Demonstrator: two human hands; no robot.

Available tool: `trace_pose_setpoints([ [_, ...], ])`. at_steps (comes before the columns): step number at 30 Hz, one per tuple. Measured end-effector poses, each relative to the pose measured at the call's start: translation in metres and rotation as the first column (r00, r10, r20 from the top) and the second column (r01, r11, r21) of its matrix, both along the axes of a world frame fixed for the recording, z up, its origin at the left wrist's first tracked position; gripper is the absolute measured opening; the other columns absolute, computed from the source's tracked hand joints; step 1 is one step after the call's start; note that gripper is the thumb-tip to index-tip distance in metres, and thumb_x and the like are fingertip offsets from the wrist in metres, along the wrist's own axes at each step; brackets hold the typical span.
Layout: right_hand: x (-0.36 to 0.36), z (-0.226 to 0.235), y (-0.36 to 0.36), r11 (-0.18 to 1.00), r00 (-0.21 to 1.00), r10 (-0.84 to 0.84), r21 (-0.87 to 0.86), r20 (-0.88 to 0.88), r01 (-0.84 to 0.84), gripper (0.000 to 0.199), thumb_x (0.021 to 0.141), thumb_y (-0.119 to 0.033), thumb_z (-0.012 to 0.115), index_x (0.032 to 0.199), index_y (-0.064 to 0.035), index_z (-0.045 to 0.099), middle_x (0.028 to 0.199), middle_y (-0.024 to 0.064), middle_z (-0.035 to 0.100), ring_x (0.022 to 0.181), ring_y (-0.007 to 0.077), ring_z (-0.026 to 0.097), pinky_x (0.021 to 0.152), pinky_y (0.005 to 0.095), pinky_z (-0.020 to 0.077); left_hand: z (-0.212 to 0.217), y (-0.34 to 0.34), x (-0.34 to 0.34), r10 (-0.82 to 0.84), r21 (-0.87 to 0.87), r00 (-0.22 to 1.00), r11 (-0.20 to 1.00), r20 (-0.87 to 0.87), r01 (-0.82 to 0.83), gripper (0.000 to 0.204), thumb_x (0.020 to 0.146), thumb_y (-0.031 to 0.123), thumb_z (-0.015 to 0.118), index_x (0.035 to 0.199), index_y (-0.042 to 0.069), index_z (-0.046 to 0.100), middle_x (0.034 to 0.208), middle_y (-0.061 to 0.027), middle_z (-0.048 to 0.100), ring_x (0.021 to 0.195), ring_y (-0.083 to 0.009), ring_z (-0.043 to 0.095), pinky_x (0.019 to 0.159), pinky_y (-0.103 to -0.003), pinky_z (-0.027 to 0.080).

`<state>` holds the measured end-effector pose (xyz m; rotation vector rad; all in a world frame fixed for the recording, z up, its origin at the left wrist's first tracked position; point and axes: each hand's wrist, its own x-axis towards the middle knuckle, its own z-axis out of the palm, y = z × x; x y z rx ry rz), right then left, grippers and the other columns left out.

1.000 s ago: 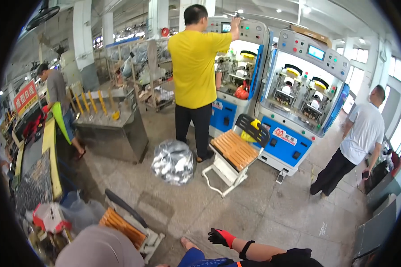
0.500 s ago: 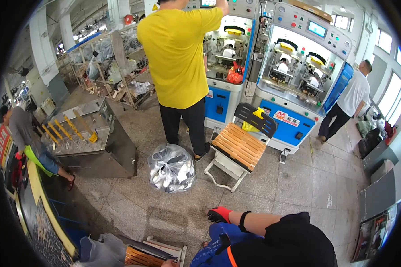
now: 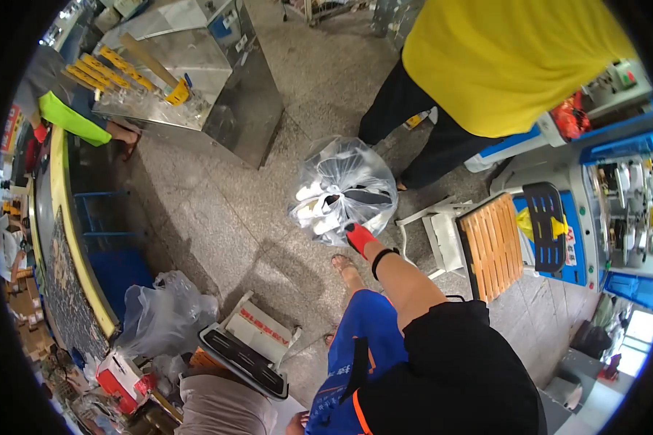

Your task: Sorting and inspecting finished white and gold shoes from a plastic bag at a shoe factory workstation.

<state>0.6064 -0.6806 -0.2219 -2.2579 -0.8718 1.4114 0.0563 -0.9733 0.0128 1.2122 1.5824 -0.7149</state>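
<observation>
The right hand point(image 3: 358, 238), in a red glove, stretches up from the lower middle of the frame on a bare forearm with a black wristband, reaching the lower edge of a clear plastic bag point(image 3: 342, 190). The bag, stuffed with white pieces, stands on the floor at frame centre, just above the hand and touching it. Whether the grip is closed on the plastic I cannot tell. The left hand is out of sight.
</observation>
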Motion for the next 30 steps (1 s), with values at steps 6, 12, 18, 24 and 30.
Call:
trace_pose_setpoints([
  [6,0.045,-0.141,0.056,0.933,0.884,-0.252,0.341,0.394,0.114,0.054,0.081,-0.023,0.068,0.131,-0.008,0.052,0.099,0.0179,0.068,0.09,0.0362,0.064,0.077,0.0433,0.0496,0.006,0.021,0.055,0.23,-0.135,0.973,0.965,0.03,-0.224,0.045,0.081,0.029,0.072,0.119,0.008,0.062,0.1,-0.0161,0.069,0.096,-0.0271,0.067,0.085,-0.038,0.052],
  [12,0.054,-0.161,0.097,0.901,0.869,-0.432,-0.076,-0.241,0.427,0.061,0.075,-0.021,0.079,0.124,-0.0094,0.045,0.066,0.0002,0.05,0.048,0.0118,0.043,0.041,0.0286,0.0309,0.01,0.025,0.089,0.487,-0.171,0.874,0.861,-0.004,-0.48,0.047,0.081,0.03,0.072,0.12,0.006,0.061,0.102,-0.0166,0.068,0.097,-0.0281,0.066,0.085,-0.039,0.052],
  [18,0.063,-0.136,0.125,0.949,0.963,-0.269,-0.175,-0.026,0.261,0.043,0.084,-0.038,0.072,0.105,-0.002,0.06,0.082,0.0113,0.06,0.066,0.0198,0.058,0.062,0.035,0.0482,0.014,0.007,0.105,0.704,-0.189,0.71,0.7,0.022,-0.688,0.049,0.081,0.032,0.073,0.12,0.005,0.061,0.104,-0.0172,0.066,0.099,-0.0292,0.064,0.086,-0.04,0.051],
  [24,0.064,-0.106,0.107,0.693,0.605,-0.72,-0.3,-0.34,0.655,0.042,0.091,-0.047,0.061,0.1,-0.0056,0.059,0.078,0.0127,0.058,0.058,0.0234,0.059,0.053,0.0371,0.0518,0.015,0.004,0.13,0.852,-0.2,0.515,0.523,0.095,-0.829,0.051,0.081,0.033,0.073,0.12,0.003,0.06,0.105,-0.0177,0.065,0.1,-0.03,0.063,0.086,-0.041,0.051],
  [30,0.03,0.004,0.11,0.95,0.948,-0.312,0.001,0.057,0.312,0.054,0.09,-0.043,0.057,0.111,0.0066,0.061,0.104,0.028,0.066,0.089,0.0407,0.065,0.07,0.0457,0.0508,-0.01,-0.02,0.113,0.44,0.06,0.605,0.774,0.664,-0.63,0.066,0.072,0.028,0.08,0.125,-0.001,0.053,0.11,-0.0199,0.064,0.101,-0.032,0.063,0.082,-0.044,0.053],
])
